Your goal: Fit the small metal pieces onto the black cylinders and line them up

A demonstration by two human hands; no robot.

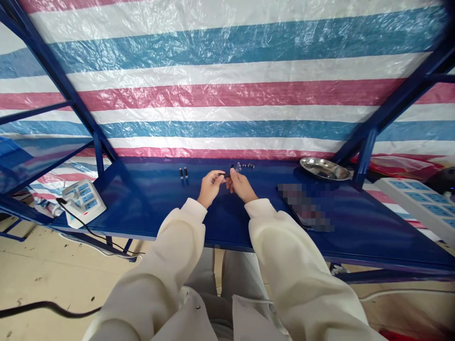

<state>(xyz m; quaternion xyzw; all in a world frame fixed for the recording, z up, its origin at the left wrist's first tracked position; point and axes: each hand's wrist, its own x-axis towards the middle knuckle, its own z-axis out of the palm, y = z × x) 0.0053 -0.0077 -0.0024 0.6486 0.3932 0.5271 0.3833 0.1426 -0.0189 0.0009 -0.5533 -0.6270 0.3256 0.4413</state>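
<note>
A small dark, rod-like piece [226, 175] spans the gap between my two hands, above the blue table [156, 203]. One end is pinched in the fingers of my left hand [209, 187]. My right hand [242, 185] grips the other end with thumb and fingers. To the left, two short black cylinders with pale lower ends [183, 173] stand upright side by side. Just beyond my right hand lie a few clear small pieces [238, 166] and a row of several tiny shiny metal parts [249, 166]. My fingers partly cover the dark piece.
A round steel dish [325, 170] sits at the back right. Nearer lies a flat, phone-like object [304, 208], blurred out. White power strips stand at the left [85, 201] and far right [419, 203]. Blue frame posts and a striped sheet [227, 94] bound the table.
</note>
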